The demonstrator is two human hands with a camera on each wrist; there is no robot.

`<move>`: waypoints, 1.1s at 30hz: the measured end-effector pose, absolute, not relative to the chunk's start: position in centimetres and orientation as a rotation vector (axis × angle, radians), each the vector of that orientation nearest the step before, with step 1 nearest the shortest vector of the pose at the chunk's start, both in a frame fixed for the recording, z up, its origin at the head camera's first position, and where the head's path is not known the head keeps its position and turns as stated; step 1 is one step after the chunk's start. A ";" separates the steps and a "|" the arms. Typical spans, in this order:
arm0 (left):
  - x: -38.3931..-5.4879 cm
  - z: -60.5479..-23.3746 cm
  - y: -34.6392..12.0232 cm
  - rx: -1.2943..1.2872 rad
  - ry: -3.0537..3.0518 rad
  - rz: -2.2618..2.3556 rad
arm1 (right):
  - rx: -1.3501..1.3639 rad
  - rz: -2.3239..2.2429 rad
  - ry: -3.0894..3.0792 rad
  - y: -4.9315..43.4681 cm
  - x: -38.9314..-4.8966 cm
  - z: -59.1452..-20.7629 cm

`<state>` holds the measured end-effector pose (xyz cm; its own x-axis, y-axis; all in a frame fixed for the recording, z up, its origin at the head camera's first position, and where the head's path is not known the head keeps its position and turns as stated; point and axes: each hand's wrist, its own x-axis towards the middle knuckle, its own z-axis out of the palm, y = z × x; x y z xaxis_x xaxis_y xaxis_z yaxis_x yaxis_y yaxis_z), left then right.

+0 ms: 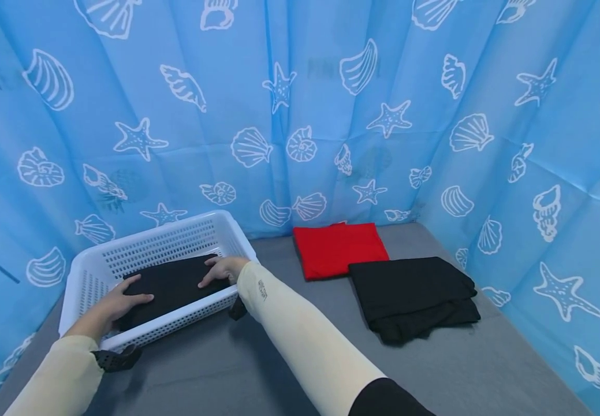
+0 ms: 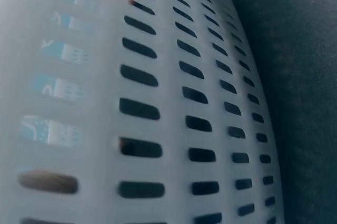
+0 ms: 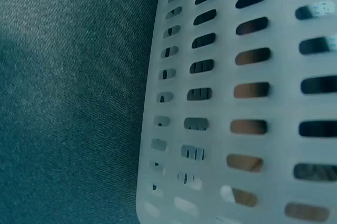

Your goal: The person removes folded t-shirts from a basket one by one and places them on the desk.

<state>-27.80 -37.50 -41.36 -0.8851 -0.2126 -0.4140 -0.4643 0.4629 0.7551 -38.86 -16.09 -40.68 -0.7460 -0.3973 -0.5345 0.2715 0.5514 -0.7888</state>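
A folded black cloth (image 1: pixel 175 283) lies inside the white plastic basket (image 1: pixel 82 276). In the head view my left hand (image 1: pixel 118 300) reaches over the near left of the basket, its thumb and a finger stretched apart on the cloth's left end. My right hand (image 1: pixel 223 270) comes over the basket's right side and rests on the cloth's right end, thumb and fingers spread. The remaining fingers of both hands are mostly hidden. Both wrist views show the slotted basket wall (image 2: pixel 100 129) up close, with skin showing through some slots in the right wrist view.
Right of the basket, a folded red cloth (image 1: pixel 338 251) lies on the grey tabletop (image 1: pixel 300 346). A second folded black cloth (image 1: pixel 414 292) overlaps its near right corner. A blue shell-patterned curtain (image 1: pixel 300 115) hangs behind and along the right side.
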 end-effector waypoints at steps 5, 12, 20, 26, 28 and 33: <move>-27.8 -41.4 -37.5 -0.585 2.445 1.424 | -0.081 -1.260 2.066 -16.2 -39.0 -40.9; -27.9 -41.6 -38.0 -0.546 2.451 1.460 | -0.064 -1.260 2.052 -16.2 -39.2 -40.9; -28.0 -41.8 -38.2 -0.556 2.452 1.484 | -0.050 -1.277 2.046 -16.2 -39.1 -40.7; -27.9 -41.3 -38.2 -0.571 2.466 1.533 | -0.058 -1.291 2.083 -16.3 -39.1 -40.5; -27.9 -41.2 -38.3 -0.583 2.468 1.551 | -0.067 -1.312 2.081 -16.3 -39.1 -40.5; -27.6 -41.0 -38.3 -0.622 2.491 1.546 | -0.044 -1.349 2.056 -16.4 -39.1 -40.6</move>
